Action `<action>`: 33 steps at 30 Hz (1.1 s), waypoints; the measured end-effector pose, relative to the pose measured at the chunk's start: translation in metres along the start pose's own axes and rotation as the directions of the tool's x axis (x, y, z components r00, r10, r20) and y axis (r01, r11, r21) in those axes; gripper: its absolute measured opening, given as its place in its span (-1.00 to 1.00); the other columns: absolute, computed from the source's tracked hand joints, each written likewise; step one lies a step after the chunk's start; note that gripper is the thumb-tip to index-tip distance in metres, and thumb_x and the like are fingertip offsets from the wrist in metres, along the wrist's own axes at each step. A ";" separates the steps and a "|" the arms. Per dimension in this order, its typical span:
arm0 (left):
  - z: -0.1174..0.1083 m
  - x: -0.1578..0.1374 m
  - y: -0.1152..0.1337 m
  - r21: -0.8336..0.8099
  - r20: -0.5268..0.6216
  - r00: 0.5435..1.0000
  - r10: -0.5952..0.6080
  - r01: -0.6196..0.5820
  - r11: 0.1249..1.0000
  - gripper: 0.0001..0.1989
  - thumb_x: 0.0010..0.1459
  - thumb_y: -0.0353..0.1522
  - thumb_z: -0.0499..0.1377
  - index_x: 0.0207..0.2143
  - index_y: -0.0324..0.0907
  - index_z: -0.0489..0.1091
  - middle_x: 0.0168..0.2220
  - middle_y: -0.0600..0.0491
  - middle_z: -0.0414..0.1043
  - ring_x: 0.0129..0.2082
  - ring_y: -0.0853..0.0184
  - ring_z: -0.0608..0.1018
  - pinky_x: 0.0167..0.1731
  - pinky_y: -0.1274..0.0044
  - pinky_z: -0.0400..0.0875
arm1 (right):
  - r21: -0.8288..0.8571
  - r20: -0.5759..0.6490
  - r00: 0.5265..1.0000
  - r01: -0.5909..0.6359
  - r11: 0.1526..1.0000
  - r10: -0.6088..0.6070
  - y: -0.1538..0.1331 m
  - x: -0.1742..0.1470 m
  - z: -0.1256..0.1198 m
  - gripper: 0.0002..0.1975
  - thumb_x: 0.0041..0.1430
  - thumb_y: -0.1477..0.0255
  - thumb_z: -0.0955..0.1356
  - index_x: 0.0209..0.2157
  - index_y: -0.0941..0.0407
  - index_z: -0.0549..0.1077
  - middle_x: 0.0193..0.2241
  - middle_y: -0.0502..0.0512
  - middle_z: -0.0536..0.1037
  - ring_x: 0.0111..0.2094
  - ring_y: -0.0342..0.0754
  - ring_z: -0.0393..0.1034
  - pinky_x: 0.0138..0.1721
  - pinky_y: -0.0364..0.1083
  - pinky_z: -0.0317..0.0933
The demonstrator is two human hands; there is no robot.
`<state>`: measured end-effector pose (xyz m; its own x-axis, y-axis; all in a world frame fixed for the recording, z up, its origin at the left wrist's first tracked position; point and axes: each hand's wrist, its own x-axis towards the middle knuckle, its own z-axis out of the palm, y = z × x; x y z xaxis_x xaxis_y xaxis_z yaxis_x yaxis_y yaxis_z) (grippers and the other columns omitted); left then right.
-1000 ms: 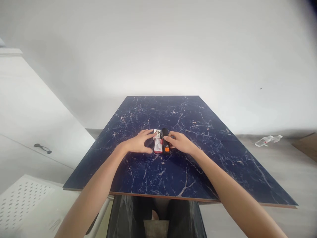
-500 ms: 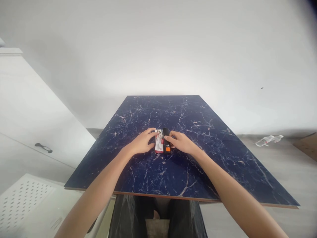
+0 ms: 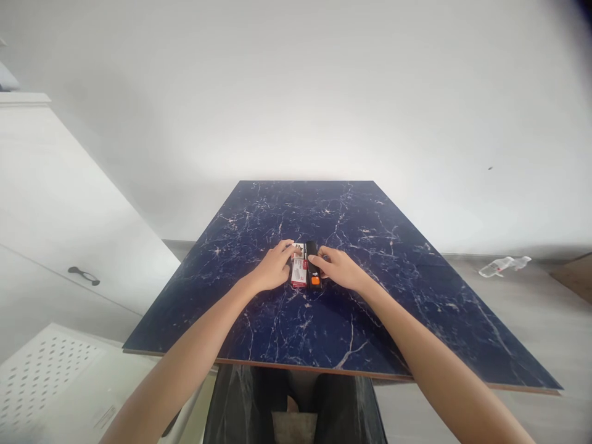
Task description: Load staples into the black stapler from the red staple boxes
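Observation:
Two small red-and-white boxes (image 3: 299, 271) lie end to end on the dark blue marbled table (image 3: 314, 209). Along their right side lies a long black object (image 3: 313, 266) with an orange patch at its near end; I cannot make out its kind. My left hand (image 3: 274, 266) curls round the boxes from the left, its fingers over the far box and its thumb beside the near one. From the right, my right hand (image 3: 337, 266) grips the black object, thumb on top and fingers bent at its side.
A white cabinet with a dark handle (image 3: 83, 275) stands to the left, above a white panel with holes (image 3: 39, 376). Clear crumpled plastic (image 3: 504, 266) lies on the floor at the right, near a brown box (image 3: 576, 275). Behind the table rises a pale wall.
My left hand's fingers have closed in a little over the far box. The right hand keeps its hold on the black object. The whole view has shifted slightly.

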<state>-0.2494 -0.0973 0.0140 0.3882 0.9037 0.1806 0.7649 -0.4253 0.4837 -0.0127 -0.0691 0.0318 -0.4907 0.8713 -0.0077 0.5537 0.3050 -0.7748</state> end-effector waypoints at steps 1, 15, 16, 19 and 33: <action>-0.001 0.000 -0.001 -0.017 0.001 1.000 0.003 -0.003 1.000 -0.54 0.20 -0.52 0.00 0.12 -0.04 0.31 0.31 -0.05 0.11 0.17 0.09 0.38 0.11 0.20 0.36 | 0.002 0.002 1.000 0.000 1.000 0.000 0.000 0.000 0.000 -0.61 0.31 0.05 0.25 -0.43 0.05 0.25 -0.51 -0.02 0.54 -0.46 -0.05 0.44 -0.42 -0.12 0.26; -0.002 0.006 -0.013 0.027 -0.087 0.994 0.067 -0.065 0.998 -0.58 0.25 -0.38 0.11 0.15 -0.02 0.39 0.20 -0.04 0.28 0.14 0.13 0.41 0.14 0.25 0.34 | 0.014 -0.019 1.000 0.013 1.000 -0.013 0.003 0.003 0.004 -0.60 0.30 0.04 0.26 -0.44 0.05 0.24 -0.52 -0.02 0.53 -0.46 -0.05 0.46 -0.41 -0.11 0.32; -0.002 0.005 -0.014 0.027 -0.077 0.994 0.072 -0.070 0.997 -0.56 0.25 -0.37 0.12 0.17 -0.02 0.37 0.21 -0.05 0.27 0.16 0.12 0.39 0.15 0.23 0.32 | 0.028 -0.014 1.000 0.008 1.000 -0.007 0.004 0.003 0.003 -0.60 0.30 0.04 0.26 -0.43 0.06 0.25 -0.51 -0.02 0.53 -0.45 -0.05 0.47 -0.40 -0.11 0.34; -0.002 0.003 -0.018 0.040 -0.065 0.995 0.070 -0.068 0.997 -0.53 0.26 -0.36 0.12 0.22 -0.01 0.33 0.25 -0.07 0.25 0.21 0.09 0.34 0.19 0.19 0.28 | 0.106 0.010 0.999 -0.044 0.993 0.044 0.003 0.002 0.004 -0.61 0.30 0.05 0.29 -0.42 0.06 0.25 -0.48 0.01 0.55 -0.44 -0.05 0.49 -0.39 -0.10 0.39; -0.013 -0.004 0.008 -0.134 -0.057 0.987 -0.148 0.139 0.981 -0.75 0.33 -0.23 0.04 -0.03 -0.13 0.34 -0.10 -0.05 0.45 -0.27 0.25 0.53 -0.31 0.43 0.41 | 0.260 0.037 0.992 -0.130 0.957 0.124 0.006 0.001 0.008 -0.61 0.18 0.04 0.41 -0.30 0.09 0.35 -0.34 0.09 0.58 -0.39 -0.04 0.54 -0.38 -0.09 0.49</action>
<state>-0.2512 -0.1033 0.0283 0.2405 0.9581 0.1558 0.7356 -0.2846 0.6147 -0.0155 -0.0695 0.0220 -0.4429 0.8875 -0.1273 0.4182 0.0788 -0.9050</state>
